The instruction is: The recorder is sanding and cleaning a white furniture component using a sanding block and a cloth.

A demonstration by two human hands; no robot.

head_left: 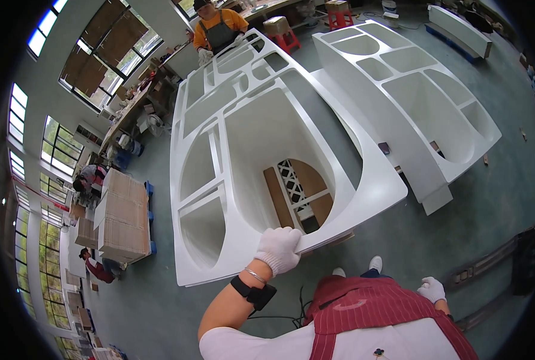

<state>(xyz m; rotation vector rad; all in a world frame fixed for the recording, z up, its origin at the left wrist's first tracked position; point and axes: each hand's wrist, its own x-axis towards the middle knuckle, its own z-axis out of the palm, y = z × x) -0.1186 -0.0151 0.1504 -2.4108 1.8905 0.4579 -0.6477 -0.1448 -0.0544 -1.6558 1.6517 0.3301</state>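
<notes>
My left hand (279, 249), in a white knit glove, is closed over the near edge of a large white shelving unit (249, 255). The unit lies on its back, with rounded and angular compartments facing up. Through its biggest opening, brown panels (315, 174) and a black-and-white lattice strip (290, 180) show at the bottom. My right hand (432, 290), gloved too, hangs by my right side away from the unit. Its fingers are curled and nothing shows in them. At the unit's far end stands a co-worker (219, 30) in orange, with gloved hands at its edge.
Another white shelving unit (393, 72) lies to the right. A pallet jack (495, 264) stands at my right. Wrapped cartons (123, 216) sit on a blue pallet at left, near two other people. Red stools (339, 19) are at the back. Dark cables (288, 318) trail near my feet.
</notes>
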